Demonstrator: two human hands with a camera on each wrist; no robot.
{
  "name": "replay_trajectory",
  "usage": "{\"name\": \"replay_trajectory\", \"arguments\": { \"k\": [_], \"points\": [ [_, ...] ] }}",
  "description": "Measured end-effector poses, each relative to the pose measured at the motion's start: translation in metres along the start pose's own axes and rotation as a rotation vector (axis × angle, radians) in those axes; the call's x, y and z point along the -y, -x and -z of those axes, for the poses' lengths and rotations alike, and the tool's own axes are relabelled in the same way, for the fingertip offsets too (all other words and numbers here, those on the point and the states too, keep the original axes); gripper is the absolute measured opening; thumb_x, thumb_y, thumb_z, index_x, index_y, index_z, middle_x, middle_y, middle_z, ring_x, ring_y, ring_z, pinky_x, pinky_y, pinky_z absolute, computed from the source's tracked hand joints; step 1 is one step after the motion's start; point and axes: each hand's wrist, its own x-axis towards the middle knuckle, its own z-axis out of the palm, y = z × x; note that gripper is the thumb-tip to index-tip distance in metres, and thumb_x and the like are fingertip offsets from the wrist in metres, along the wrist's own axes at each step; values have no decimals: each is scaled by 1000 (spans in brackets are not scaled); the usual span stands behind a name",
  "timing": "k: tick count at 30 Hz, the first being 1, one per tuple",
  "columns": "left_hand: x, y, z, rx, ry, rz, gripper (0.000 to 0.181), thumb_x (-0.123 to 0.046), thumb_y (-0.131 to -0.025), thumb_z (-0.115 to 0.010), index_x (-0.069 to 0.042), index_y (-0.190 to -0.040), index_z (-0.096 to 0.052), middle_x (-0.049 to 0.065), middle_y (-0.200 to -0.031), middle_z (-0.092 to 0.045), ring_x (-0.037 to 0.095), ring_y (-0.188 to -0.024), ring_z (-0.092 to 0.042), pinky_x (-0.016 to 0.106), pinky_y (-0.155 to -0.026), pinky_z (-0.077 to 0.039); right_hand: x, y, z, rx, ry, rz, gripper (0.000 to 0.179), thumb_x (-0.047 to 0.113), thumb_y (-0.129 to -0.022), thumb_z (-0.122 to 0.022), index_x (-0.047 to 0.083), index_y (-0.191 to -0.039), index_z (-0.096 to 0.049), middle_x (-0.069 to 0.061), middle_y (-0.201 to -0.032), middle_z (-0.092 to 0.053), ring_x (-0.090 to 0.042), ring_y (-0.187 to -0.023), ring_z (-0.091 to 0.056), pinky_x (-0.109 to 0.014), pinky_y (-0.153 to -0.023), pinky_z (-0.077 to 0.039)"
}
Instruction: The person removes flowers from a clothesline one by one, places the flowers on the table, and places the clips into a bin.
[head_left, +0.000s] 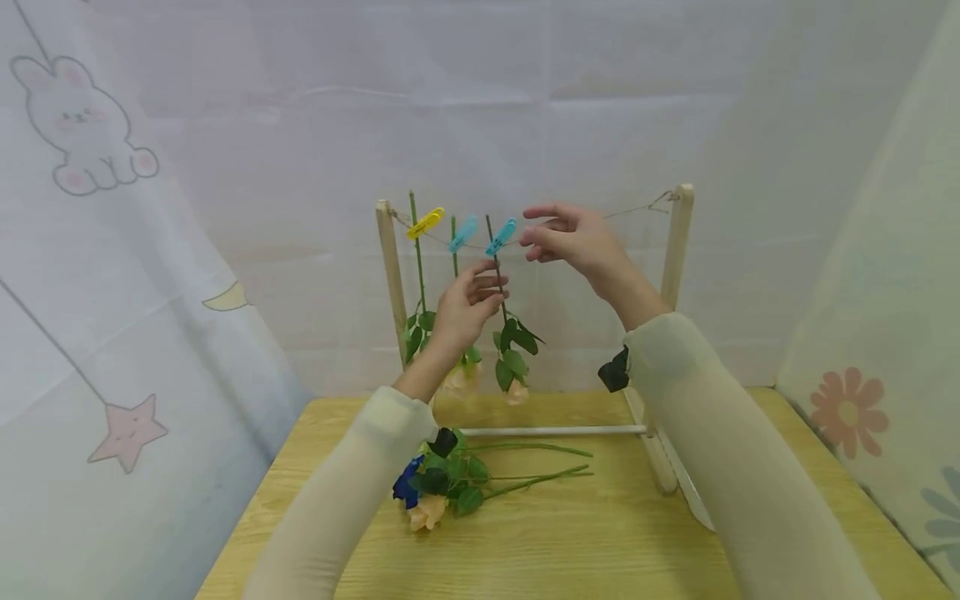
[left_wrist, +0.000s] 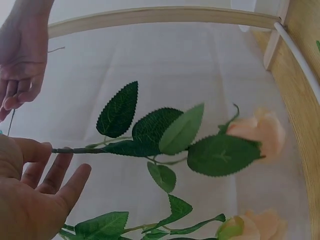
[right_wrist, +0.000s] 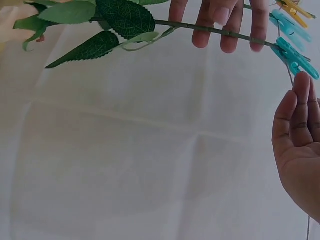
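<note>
An artificial rose point(left_wrist: 257, 135) with a pale peach bloom hangs head down, its stem clipped to a string by a blue clothespin point(head_left: 501, 237). My left hand point(head_left: 468, 307) is at this stem, its loosely spread fingers behind it; the thumb tip stands just off the stem in the right wrist view. My right hand point(head_left: 573, 242) is beside the clothespin, fingers apart and holding nothing. Farther left on the string, another blue clothespin point(head_left: 463, 234) and a yellow clothespin point(head_left: 426, 222) hold two more stems, whose lower parts are partly hidden by my left hand.
The string runs between two posts of a wooden frame point(head_left: 678, 242), with a white rod point(head_left: 555, 431) low across it. On the wooden table point(head_left: 570, 550), in front of the rod, lie loose flowers, including a blue rose point(head_left: 407, 483) and a peach rose point(head_left: 427, 512). A curtain hangs behind.
</note>
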Motion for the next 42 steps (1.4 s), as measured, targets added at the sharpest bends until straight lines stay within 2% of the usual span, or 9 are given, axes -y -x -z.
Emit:
{"name": "replay_trajectory", "arguments": {
  "k": [4, 9, 15, 21, 29, 33, 39, 42],
  "points": [
    [0, -1, 1, -13, -29, 14, 48, -4, -100, -63, -9, -145, -50, 22, -129, -65, 28, -109, -69, 40, -90, -59, 4, -5, -9, 5, 53, -24, 42, 23, -96, -71, 10, -135, -62, -12, -109, -74, -27, -92, -72, -40, -93, -57],
    [-1, -1, 1, -14, -41, 15, 43, -4, -101, -61, -12, -142, -52, 21, -126, -66, 26, -105, -70, 42, -88, -60, 11, -8, -13, 14, 102, -41, 45, 24, -96, -70, 8, -137, -61, -13, -111, -73, -36, -99, -69, -44, -96, -55],
    [-6, -2, 0, -29, -56, -1, 40, -4, -102, -58, -17, -139, -55, 18, -124, -67, 24, -104, -70, 39, -87, -60, 21, -8, -14, 16, 149, -73, 47, 27, -96, -72, 8, -138, -60, -15, -113, -72, -28, -92, -71, -41, -95, -56],
    [-12, -5, -1, -29, -83, -28, 42, -10, -100, -64, -18, -140, -55, 15, -121, -69, 22, -105, -69, 37, -86, -60, 26, -9, -12, -2, 167, -78, 47, 26, -97, -70, 7, -138, -59, -15, -112, -72, -30, -94, -70, -41, -95, -55],
    [-15, -1, -1, -39, -87, 26, 39, -16, -101, -64, -22, -139, -57, 7, -117, -70, 20, -102, -69, 38, -84, -61, 30, -7, -13, -7, 178, -102, 41, 25, -98, -68, 6, -133, -63, -13, -108, -73, -33, -97, -70, -33, -88, -57],
    [-15, 0, 0, -32, -92, 19, 39, -15, -102, -62, -20, -140, -57, 9, -118, -70, 21, -101, -69, 39, -84, -61, 31, -7, -14, -16, 177, -126, 36, 25, -98, -68, 6, -128, -66, -12, -104, -73, -31, -95, -70, -34, -88, -57],
    [-14, 1, -1, -15, -110, 10, 37, -11, -102, -62, -17, -138, -58, 13, -117, -70, 22, -98, -69, 40, -82, -61, 30, -5, -11, -29, 179, -174, 35, 28, -98, -69, 8, -126, -70, -14, -112, -73, -22, -92, -71, -37, -94, -56],
    [-14, 3, -1, -5, -114, 3, 37, -9, -101, -63, -15, -138, -57, 17, -117, -69, 24, -98, -70, 41, -82, -61, 28, -3, -9, -55, 180, -186, 36, 29, -96, -71, 10, -126, -72, -10, -111, -75, -18, -89, -72, -37, -95, -56]
  ]
}}
